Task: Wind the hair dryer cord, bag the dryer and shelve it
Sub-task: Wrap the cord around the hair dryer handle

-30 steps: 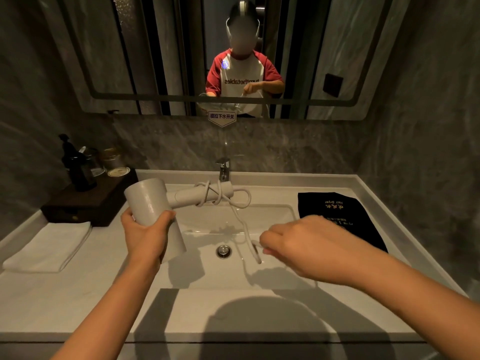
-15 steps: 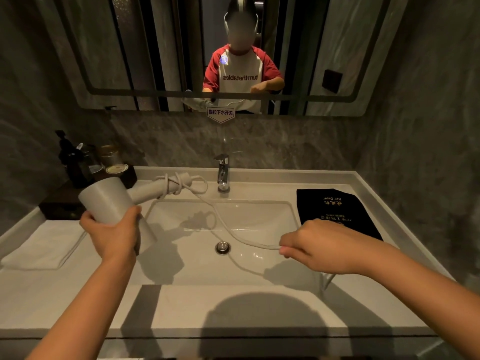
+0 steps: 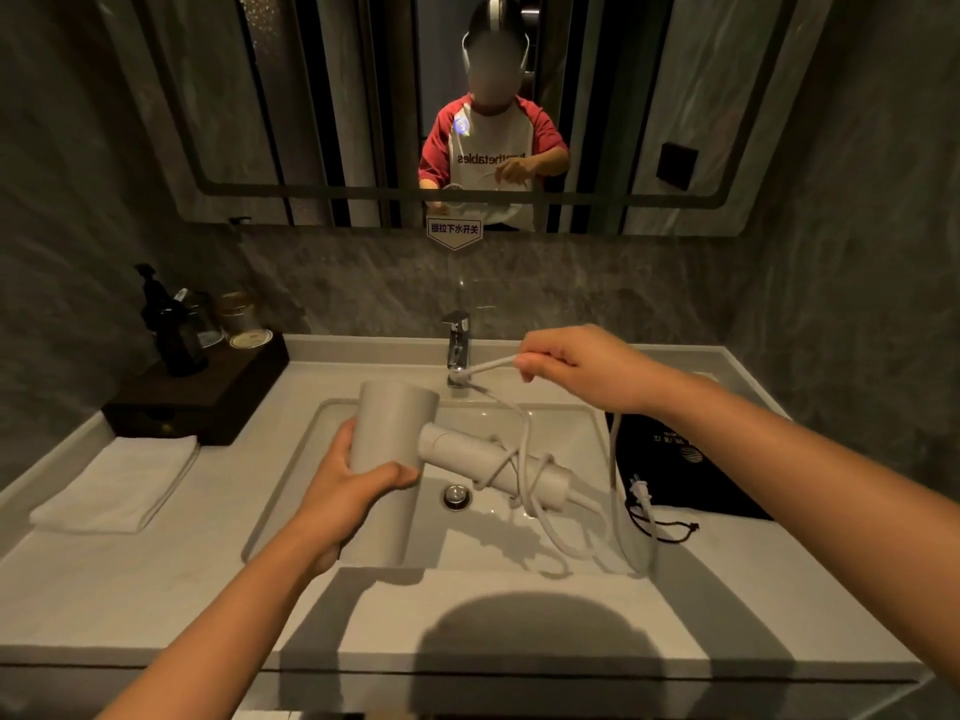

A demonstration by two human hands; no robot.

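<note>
Several turns of cord [image 3: 525, 449]: sitting round the handle of the hair dryer [image 3: 397, 433], while a long slack loop is hanging toward the basin and the plug [image 3: 640, 493] is dangling free
Dryer's place: hanging in the air over the sink [image 3: 467, 548], handle pointing right
Left hand [image 3: 353, 491]: gripping the barrel, fingers curling round it
Right hand [image 3: 576, 366]: pinching a stretch of cord and holding it raised beside the faucet [image 3: 457, 345]
Step in hand: winding is looking half done, bagging not yet begun
Next move: likely calling for the pinched length going round the handle again, kept taut, until loop and plug are taken up
Bag [image 3: 680, 459]: lying flat on the counter right of the basin, drawstring trailing
Further out: folded towel [image 3: 119, 485] lying at left
</note>
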